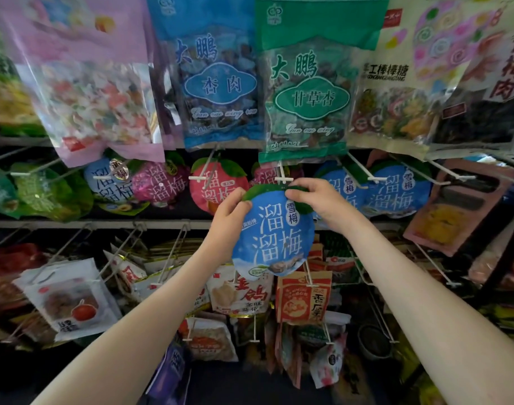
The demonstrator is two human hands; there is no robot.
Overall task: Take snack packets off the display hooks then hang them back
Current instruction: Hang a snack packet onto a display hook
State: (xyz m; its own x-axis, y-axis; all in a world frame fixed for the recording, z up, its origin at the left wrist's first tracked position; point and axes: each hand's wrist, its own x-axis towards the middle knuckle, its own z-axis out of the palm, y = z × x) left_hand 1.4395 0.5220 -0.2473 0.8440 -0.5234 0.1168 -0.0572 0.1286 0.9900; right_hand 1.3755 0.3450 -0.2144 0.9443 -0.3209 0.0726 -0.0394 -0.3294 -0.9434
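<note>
I hold the blue packet upright just below the hook, left hand and right hand pinching its top edge, right nearer the hook.

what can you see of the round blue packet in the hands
The blue packet is round and glossy, with green leaves on top, big white characters and a fruit picture low down. It faces the camera upright, just under a white hook tip. The left hand and right hand pinch its upper edges.
</note>
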